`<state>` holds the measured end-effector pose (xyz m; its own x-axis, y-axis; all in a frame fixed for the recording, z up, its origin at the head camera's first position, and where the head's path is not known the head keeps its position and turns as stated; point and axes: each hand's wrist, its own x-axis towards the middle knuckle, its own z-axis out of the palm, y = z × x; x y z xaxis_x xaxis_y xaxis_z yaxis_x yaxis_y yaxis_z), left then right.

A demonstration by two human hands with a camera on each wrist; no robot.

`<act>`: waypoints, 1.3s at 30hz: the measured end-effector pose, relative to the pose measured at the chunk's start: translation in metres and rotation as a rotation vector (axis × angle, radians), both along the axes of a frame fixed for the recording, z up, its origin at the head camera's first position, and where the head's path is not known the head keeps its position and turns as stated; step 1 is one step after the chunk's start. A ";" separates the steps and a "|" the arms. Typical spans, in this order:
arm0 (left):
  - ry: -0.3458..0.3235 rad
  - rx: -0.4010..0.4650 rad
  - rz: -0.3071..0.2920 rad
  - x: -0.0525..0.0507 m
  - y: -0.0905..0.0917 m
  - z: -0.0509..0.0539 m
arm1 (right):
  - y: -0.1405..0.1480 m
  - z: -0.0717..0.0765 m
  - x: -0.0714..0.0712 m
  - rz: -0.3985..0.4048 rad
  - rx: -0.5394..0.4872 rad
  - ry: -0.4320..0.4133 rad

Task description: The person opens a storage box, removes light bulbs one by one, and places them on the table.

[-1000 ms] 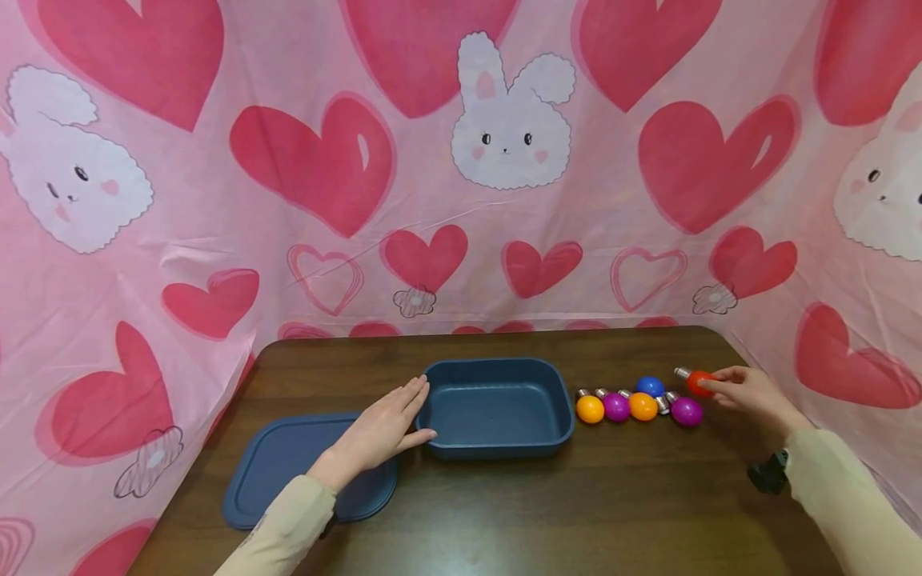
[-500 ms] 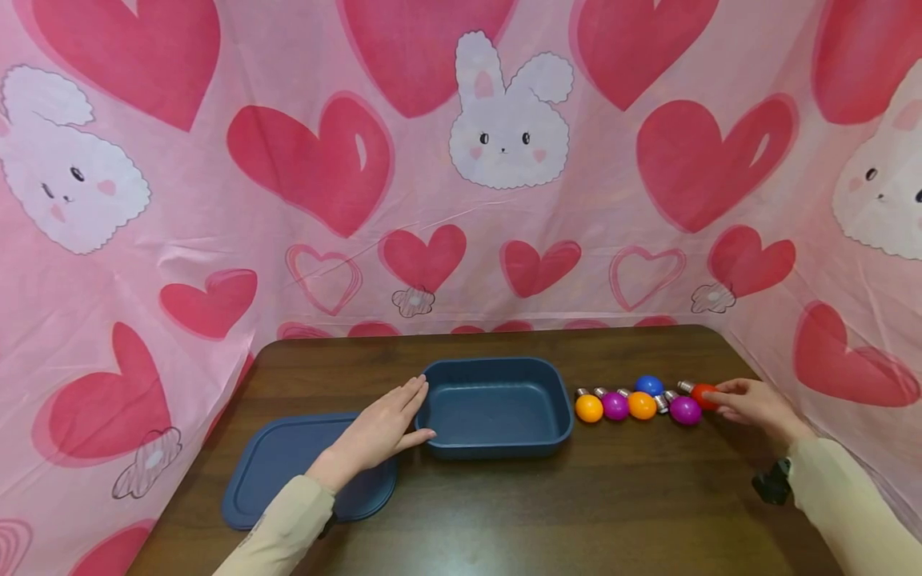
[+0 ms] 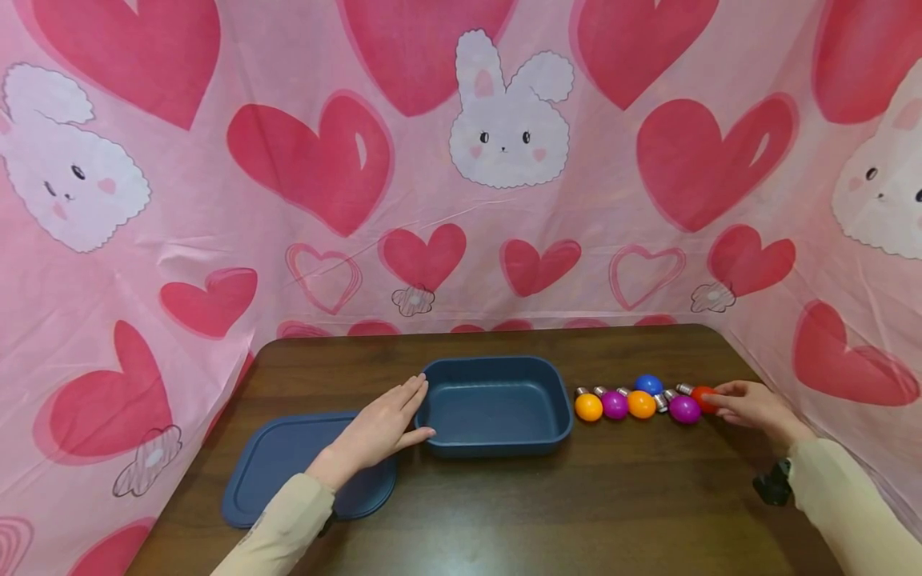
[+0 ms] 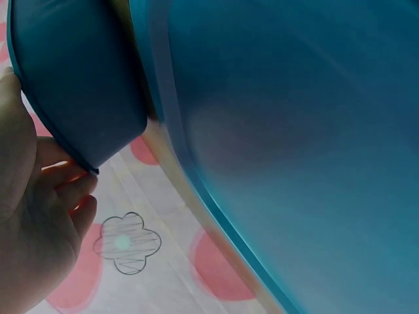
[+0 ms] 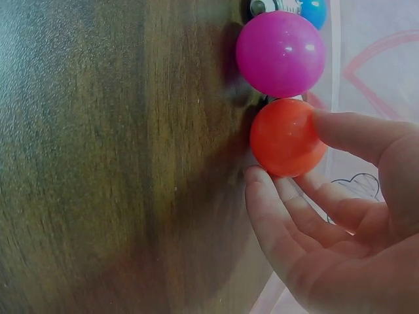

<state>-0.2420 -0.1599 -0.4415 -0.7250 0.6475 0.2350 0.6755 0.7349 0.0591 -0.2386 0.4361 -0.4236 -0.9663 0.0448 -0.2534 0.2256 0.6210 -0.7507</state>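
Observation:
At the right of the head view my right hand [image 3: 749, 406] pinches a red light bulb [image 3: 702, 398] between thumb and fingers. The red bulb [image 5: 285, 137] sits low by the table, right beside a purple bulb [image 5: 280, 53] in the right wrist view. Two orange bulbs, another purple bulb [image 3: 615, 405] and a blue bulb [image 3: 648, 386] lie in a cluster to its left. My left hand [image 3: 382, 424] rests with fairly straight fingers on the left rim of a dark blue rectangular container [image 3: 497, 450]. In the left wrist view, the fingertips touch the container's edge [image 4: 85, 85].
A flat blue lid [image 3: 277, 456] lies on the wooden table [image 3: 547, 512], partly under the left forearm. A pink curtain [image 3: 425, 192] with hearts and rabbits hangs behind the table and at both sides.
My right hand has lowered the red bulb slightly toward the table and set it beside the right-hand purple bulb. The left hand and the container have stayed where they were.

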 end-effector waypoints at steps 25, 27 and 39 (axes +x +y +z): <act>0.012 -0.002 0.001 0.000 0.000 0.003 | 0.009 0.010 0.005 0.026 0.166 0.086; 0.008 -0.001 0.001 0.000 0.000 0.003 | 0.007 0.012 0.006 0.027 0.188 0.105; 0.024 -0.013 -0.006 0.000 -0.001 -0.001 | -0.027 0.026 0.011 0.041 0.323 0.251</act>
